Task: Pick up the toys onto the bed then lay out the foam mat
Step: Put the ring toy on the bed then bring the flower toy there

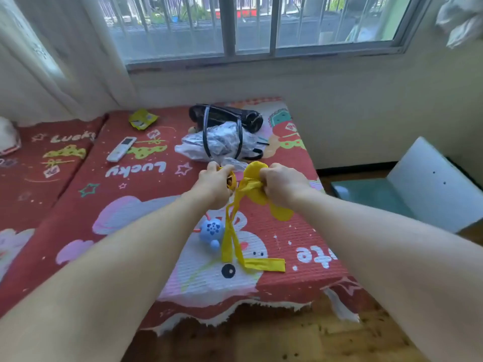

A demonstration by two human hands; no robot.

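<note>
Bare forearms stretch forward over the ribbed red foam mat [130,194], its near edge torn and ragged. Left hand [214,182] and right hand [281,182] both curl tightly round a soft yellow fabric toy [254,194] held above the mat. Its flat ribbons trail down beside a round blue plastic toy [211,231] lying there.

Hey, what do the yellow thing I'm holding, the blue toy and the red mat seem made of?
Yellow thing: probably thin matte cloth; it bunches up and its straps hang limp. Blue toy: seemingly hard smooth plastic, with moulded holes. Red mat: likely foam, ribbed printed surface, torn front edge showing white inside.
</note>
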